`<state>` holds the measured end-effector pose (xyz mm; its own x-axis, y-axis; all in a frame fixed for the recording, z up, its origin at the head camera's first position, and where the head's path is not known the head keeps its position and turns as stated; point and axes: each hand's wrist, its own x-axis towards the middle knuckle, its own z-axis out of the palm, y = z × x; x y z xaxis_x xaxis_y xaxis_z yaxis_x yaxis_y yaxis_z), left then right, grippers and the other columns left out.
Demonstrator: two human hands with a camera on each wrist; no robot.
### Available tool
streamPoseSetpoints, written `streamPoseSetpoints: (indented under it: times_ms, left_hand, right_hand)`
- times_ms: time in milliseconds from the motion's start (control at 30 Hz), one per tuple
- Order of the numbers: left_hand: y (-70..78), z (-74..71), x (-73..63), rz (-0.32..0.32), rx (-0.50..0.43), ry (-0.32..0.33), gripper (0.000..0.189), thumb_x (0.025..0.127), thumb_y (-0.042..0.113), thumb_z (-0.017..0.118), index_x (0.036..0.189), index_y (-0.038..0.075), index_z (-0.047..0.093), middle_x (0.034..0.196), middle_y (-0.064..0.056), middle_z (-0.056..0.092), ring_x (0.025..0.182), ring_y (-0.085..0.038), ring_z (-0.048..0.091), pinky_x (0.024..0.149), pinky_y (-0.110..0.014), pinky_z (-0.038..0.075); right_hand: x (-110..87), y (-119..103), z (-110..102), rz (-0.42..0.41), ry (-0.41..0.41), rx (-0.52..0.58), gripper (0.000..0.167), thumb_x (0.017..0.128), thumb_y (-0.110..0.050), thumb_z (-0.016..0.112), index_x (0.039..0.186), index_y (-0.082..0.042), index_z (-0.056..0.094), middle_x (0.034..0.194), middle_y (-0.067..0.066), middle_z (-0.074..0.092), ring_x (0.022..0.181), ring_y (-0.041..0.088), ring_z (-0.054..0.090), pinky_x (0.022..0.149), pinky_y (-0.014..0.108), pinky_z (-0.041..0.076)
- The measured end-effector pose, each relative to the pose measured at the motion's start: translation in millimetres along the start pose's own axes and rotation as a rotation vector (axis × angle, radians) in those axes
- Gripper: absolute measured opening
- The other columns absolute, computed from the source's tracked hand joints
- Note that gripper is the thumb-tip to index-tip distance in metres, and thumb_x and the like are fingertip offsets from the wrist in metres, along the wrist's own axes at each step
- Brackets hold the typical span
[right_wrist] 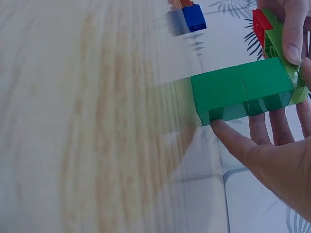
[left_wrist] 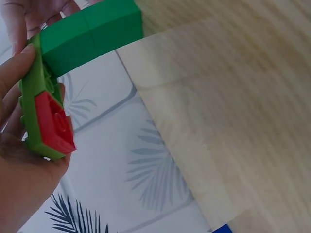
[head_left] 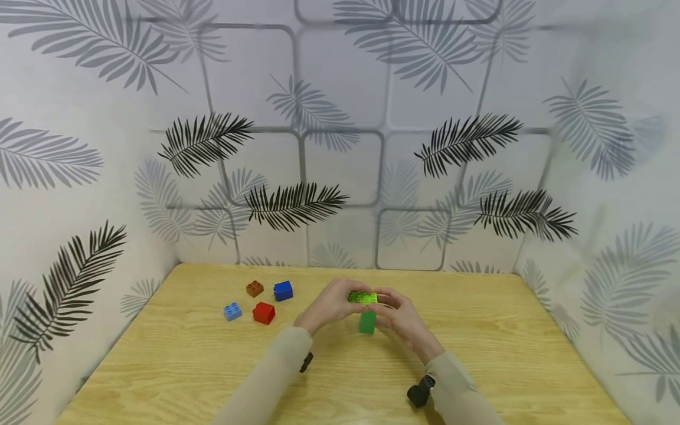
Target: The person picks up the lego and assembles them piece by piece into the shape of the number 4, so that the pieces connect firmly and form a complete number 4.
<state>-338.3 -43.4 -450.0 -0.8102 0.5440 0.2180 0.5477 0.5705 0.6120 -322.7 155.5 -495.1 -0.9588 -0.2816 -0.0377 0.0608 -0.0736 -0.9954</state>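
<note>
My left hand (head_left: 333, 300) grips a long lime green toy brick (head_left: 362, 297), studs upward, above the table. In the left wrist view the thumb lies along its side. A red brick (left_wrist: 54, 127) sits on the underside of the lime brick, at the end by my left palm. Under the other end hang two stacked dark green bricks (right_wrist: 243, 90), joined into one column. My right hand (head_left: 404, 321) holds this column, thumb on the edge of its lower brick and fingers behind it. The head view hides the attached red brick.
On the left of the wooden table (head_left: 212, 378) lie several loose bricks: a brown one (head_left: 254, 288), a dark blue one (head_left: 283, 290), a light blue one (head_left: 232, 311) and a red one (head_left: 264, 313). A leaf-patterned backdrop (head_left: 340, 171) stands behind and beside the table.
</note>
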Motion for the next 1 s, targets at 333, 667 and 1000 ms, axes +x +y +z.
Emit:
streamPoseSetpoints:
  times_ms: [333, 667, 1000]
  left_hand:
    - [-23.1, -10.2, -13.0, -0.081, -0.272, 0.206, 0.025, 0.089, 0.031, 0.073, 0.111, 0.020, 0.073, 0.114, 0.002, 0.070, 0.103, -0.019, 0.063, 0.089, -0.036, 0.051]
    - [-33.5, -24.6, -21.2, -0.150, -0.337, 0.373, 0.015, 0.095, 0.032, 0.066, 0.103, 0.023, 0.075, 0.105, 0.004, 0.070, 0.097, -0.016, 0.063, 0.082, -0.032, 0.052]
    - [-61.0, -48.5, -38.2, -0.181, -0.488, 0.208, 0.021, 0.094, 0.028, 0.068, 0.110, 0.015, 0.071, 0.105, -0.016, 0.070, 0.096, -0.032, 0.064, 0.080, -0.037, 0.052]
  right_hand:
    - [2.0, 3.6, 3.4, -0.020, -0.018, -0.044, 0.057, 0.096, -0.024, 0.065, 0.144, -0.002, 0.045, 0.134, 0.012, 0.055, 0.109, 0.016, 0.062, 0.097, 0.046, 0.051]
    - [-0.5, 0.1, 1.3, 0.001, 0.025, -0.057, 0.054, 0.095, -0.024, 0.065, 0.143, -0.006, 0.048, 0.136, 0.014, 0.053, 0.112, 0.017, 0.060, 0.097, 0.045, 0.052]
    - [2.6, 4.1, 0.3, -0.013, -0.025, -0.056, 0.056, 0.096, -0.026, 0.064, 0.144, -0.005, 0.045, 0.137, 0.014, 0.052, 0.114, 0.015, 0.059, 0.099, 0.046, 0.050]
